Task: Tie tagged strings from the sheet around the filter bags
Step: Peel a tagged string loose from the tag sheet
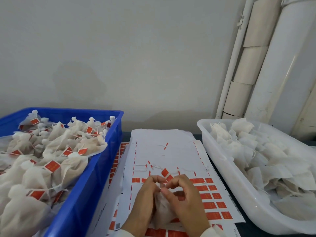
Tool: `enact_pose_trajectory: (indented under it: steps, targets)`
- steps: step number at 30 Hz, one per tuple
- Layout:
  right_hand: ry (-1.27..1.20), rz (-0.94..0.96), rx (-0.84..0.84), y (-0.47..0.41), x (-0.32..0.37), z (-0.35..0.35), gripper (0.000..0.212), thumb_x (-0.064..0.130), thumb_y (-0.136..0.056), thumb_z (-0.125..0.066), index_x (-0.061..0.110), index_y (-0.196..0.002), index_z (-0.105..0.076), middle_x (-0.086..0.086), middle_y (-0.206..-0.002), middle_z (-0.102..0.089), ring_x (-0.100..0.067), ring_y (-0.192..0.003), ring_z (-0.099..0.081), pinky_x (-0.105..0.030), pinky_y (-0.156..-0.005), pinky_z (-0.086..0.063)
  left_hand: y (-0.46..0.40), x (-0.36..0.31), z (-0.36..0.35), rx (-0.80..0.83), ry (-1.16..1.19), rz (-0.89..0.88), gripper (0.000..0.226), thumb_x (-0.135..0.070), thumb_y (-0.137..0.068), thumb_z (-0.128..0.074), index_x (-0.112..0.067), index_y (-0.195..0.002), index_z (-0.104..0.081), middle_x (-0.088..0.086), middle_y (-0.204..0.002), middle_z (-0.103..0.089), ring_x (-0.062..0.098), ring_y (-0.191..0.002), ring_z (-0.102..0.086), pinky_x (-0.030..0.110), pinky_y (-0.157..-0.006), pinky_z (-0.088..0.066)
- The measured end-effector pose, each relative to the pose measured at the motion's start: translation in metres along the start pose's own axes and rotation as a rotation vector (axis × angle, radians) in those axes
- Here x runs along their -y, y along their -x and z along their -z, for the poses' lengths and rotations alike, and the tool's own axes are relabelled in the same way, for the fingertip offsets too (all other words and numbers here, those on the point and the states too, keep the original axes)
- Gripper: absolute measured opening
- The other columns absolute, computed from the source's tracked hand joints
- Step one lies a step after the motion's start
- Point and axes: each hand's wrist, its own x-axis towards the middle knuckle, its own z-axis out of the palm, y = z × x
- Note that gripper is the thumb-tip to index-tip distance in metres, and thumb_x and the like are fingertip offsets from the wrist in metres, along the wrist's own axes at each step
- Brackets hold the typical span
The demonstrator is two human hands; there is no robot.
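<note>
A white filter bag [161,211] stands between my hands over the white sheet [171,151] of red tags. My left hand [145,199] grips the bag's gathered neck. At the neck, my right hand [184,197] pinches a thin white string whose red tag [166,174] sticks up just behind my fingers. Rows of red tags [212,200] remain stuck on the sheet's near right part, and loose strings lie across its middle.
A blue crate [95,168] on the left holds several tied bags with red tags. A white tub [227,170] on the right holds untied filter bags. White pipes [273,65] stand against the wall at back right.
</note>
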Motion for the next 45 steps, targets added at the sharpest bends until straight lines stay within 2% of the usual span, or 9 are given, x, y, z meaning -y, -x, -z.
enact_pose_trajectory:
  steps: [4,7,12,19,23,27,35,40,45]
  targets:
    - [0.132,-0.045,0.006,-0.001,-0.003,-0.004,0.019,0.037,-0.078,-0.070,0.029,-0.075,-0.053,0.016,-0.090,-0.051,-0.005,-0.090,-0.054,-0.021,-0.083,-0.050,-0.002,0.002,0.001,-0.060,-0.033,0.008,0.019,-0.011,-0.094,-0.042,-0.025,-0.106,-0.044,0.004,-0.102,-0.058,0.017,-0.091,-0.059,0.025,-0.070,-0.054]
    - [0.087,-0.033,-0.006,-0.002,-0.005,-0.001,0.013,0.028,-0.082,-0.068,0.025,-0.075,-0.057,0.014,-0.090,-0.051,-0.007,-0.090,-0.056,-0.027,-0.082,-0.052,0.002,0.002,0.002,-0.020,-0.078,-0.067,0.016,-0.012,-0.094,-0.046,-0.024,-0.103,-0.044,-0.001,-0.101,-0.055,0.010,-0.092,-0.056,0.012,-0.060,-0.047]
    - [0.079,0.018,-0.094,-0.002,-0.003,0.008,0.016,0.032,-0.085,-0.060,0.027,-0.070,-0.057,0.013,-0.088,-0.053,0.000,-0.089,-0.052,-0.012,-0.080,-0.043,0.002,0.002,0.006,0.005,-0.142,-0.261,0.003,-0.011,-0.090,-0.055,-0.013,-0.091,-0.056,0.001,-0.089,-0.063,0.007,-0.081,-0.061,0.003,-0.066,-0.046]
    - [0.065,0.069,-0.122,-0.003,-0.003,0.012,0.019,0.021,-0.090,-0.054,0.021,-0.072,-0.057,0.008,-0.081,-0.057,-0.003,-0.083,-0.054,-0.014,-0.076,-0.044,0.005,-0.003,0.004,0.015,-0.169,-0.379,0.005,-0.015,-0.085,-0.060,-0.013,-0.090,-0.060,-0.006,-0.076,-0.071,0.004,-0.078,-0.066,0.011,-0.075,-0.048]
    - [-0.108,-0.013,-0.197,-0.004,0.000,0.011,0.006,0.025,-0.090,-0.052,0.024,-0.088,-0.057,0.012,-0.087,-0.063,-0.003,-0.085,-0.058,-0.018,-0.076,-0.048,0.006,-0.005,0.004,0.007,-0.163,-0.426,0.004,-0.016,-0.085,-0.061,-0.014,-0.086,-0.063,-0.007,-0.073,-0.072,0.007,-0.075,-0.068,0.010,-0.067,-0.050]
    - [-0.215,-0.127,-0.166,-0.005,0.002,0.008,0.033,0.049,-0.076,-0.051,0.031,-0.104,-0.054,0.019,-0.104,-0.058,-0.004,-0.094,-0.057,-0.024,-0.083,-0.050,0.007,-0.006,0.002,0.008,-0.142,-0.457,0.005,-0.013,-0.086,-0.059,-0.012,-0.083,-0.063,-0.006,-0.073,-0.072,0.010,-0.074,-0.067,0.013,-0.067,-0.050]
    - [-0.146,-0.089,-0.123,-0.006,-0.002,0.007,0.014,0.028,-0.085,-0.059,0.016,-0.077,-0.061,0.004,-0.089,-0.057,-0.007,-0.084,-0.059,-0.013,-0.072,-0.046,0.008,-0.008,0.000,0.038,-0.083,-0.470,0.004,-0.009,-0.086,-0.057,-0.009,-0.085,-0.061,-0.005,-0.069,-0.069,0.010,-0.069,-0.066,0.014,-0.064,-0.051]
    - [-0.146,-0.073,-0.102,-0.006,0.002,0.008,0.028,0.046,-0.075,-0.052,0.020,-0.080,-0.060,0.007,-0.092,-0.055,-0.002,-0.086,-0.057,-0.009,-0.073,-0.045,0.009,-0.009,0.000,0.028,-0.072,-0.478,0.004,-0.007,-0.086,-0.057,-0.009,-0.085,-0.061,-0.006,-0.070,-0.070,0.010,-0.068,-0.066,0.015,-0.064,-0.051]
    - [-0.093,-0.002,-0.090,-0.005,0.004,0.010,0.024,0.043,-0.074,-0.056,0.019,-0.072,-0.062,0.007,-0.089,-0.054,-0.005,-0.085,-0.057,-0.009,-0.077,-0.045,0.009,-0.007,0.000,0.000,-0.101,-0.476,0.005,-0.009,-0.087,-0.058,-0.011,-0.084,-0.062,-0.009,-0.070,-0.069,0.006,-0.067,-0.065,0.011,-0.061,-0.050]
